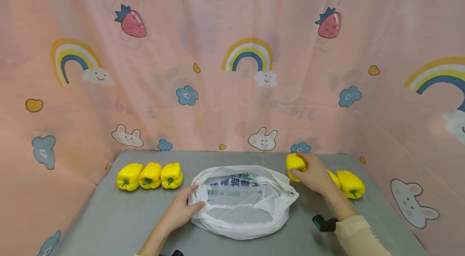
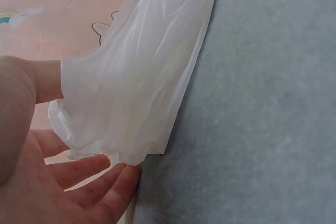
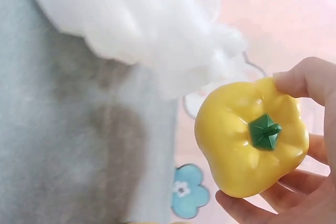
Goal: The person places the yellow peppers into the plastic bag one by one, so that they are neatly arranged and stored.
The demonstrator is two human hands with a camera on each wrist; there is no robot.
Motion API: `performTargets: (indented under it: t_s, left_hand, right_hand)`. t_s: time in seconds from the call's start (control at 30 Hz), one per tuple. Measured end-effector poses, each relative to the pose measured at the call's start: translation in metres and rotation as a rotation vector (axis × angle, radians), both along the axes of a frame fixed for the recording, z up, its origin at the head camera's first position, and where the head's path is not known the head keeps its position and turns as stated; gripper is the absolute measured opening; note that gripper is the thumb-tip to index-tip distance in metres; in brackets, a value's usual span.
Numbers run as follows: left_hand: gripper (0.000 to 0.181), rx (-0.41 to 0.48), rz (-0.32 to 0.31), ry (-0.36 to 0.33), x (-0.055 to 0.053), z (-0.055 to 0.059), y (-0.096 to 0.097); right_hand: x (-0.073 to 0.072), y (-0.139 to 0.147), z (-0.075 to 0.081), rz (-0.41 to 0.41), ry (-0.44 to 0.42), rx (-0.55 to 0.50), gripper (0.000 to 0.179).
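A white plastic bag [image 1: 247, 229] with printed characters lies mouth open on the grey table. At its left rim, my left hand [image 1: 179, 206] holds the edge; in the left wrist view the thumb goes behind the plastic [image 2: 126, 77] and the other fingers lie below it. To the right of the bag, my right hand [image 1: 315, 173] grips a yellow bell pepper [image 3: 236, 140] between thumb and fingers. The right wrist view shows its green stem and the pepper lifted off the table. Another bell pepper [image 1: 333, 178] is partly hidden behind the right wrist, beside a fully visible one [image 1: 350, 184].
Three yellow bell peppers [image 1: 150, 175] stand in a row at the left of the grey table [image 1: 109, 223]. A pink patterned curtain [image 1: 218, 114] hangs behind and along both sides. A black device [image 1: 324, 223] sits by the right wrist.
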State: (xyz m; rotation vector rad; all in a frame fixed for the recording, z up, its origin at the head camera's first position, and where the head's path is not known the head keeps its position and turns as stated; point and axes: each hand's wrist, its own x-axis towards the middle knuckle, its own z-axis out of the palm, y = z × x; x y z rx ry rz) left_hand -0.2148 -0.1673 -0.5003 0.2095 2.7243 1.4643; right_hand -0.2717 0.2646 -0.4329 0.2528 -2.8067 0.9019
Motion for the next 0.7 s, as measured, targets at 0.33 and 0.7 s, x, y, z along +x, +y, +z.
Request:
performTargets:
  t_s: [0.33,0.7]
  left_hand:
    - [0.063,0.009,0.018,0.007,0.004,0.000,-0.007]
    - [0.063,0.000,0.004,0.032,0.002,0.000,0.000]
  right_hand:
    - [0.007,-0.029,0.023,0.036,0.095,-0.114,0.064]
    - [0.010,-0.054,0.012,0.044,0.121,-0.182,0.062]
